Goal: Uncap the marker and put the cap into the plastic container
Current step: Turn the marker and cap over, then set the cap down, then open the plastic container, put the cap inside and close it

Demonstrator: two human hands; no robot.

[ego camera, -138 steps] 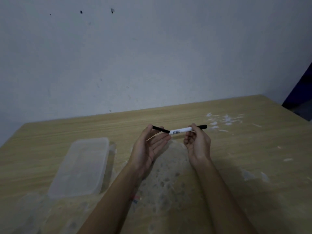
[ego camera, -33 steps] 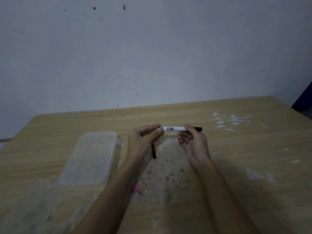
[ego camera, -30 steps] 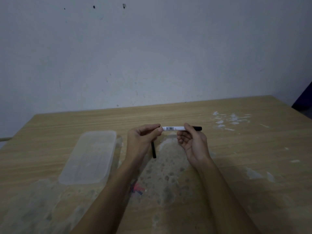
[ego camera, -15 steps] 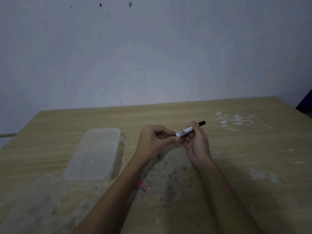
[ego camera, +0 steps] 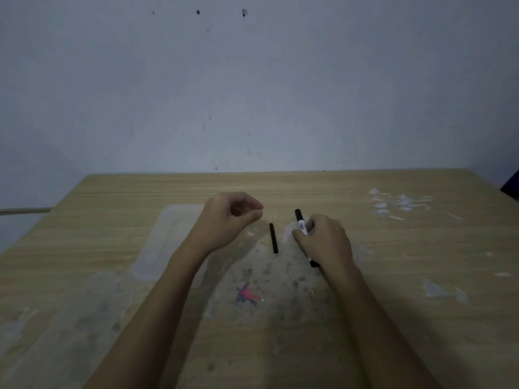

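The marker (ego camera: pixel 302 226) has a white body with black ends, and my right hand (ego camera: pixel 323 242) is closed around its middle, low over the table. Its far black end points away from me. The slim black cap (ego camera: pixel 273 238) lies loose on the table between my hands, pointing away from me. My left hand (ego camera: pixel 229 220) hovers just left of the cap with its fingers loosely curled and nothing in them. The clear plastic container (ego camera: pixel 165 237) sits on the table to the left, partly hidden behind my left wrist and forearm.
The wooden table (ego camera: pixel 421 262) has white scuffs and paint flecks (ego camera: pixel 398 203) at the far right, a worn pale patch in the middle and a small red-blue scribble (ego camera: pixel 247 296) near me. A grey wall stands behind the table.
The cap came off the marker and hung from my left hand; now it lies on the table and that hand is empty. My right hand turned the marker to point away and lowered it.
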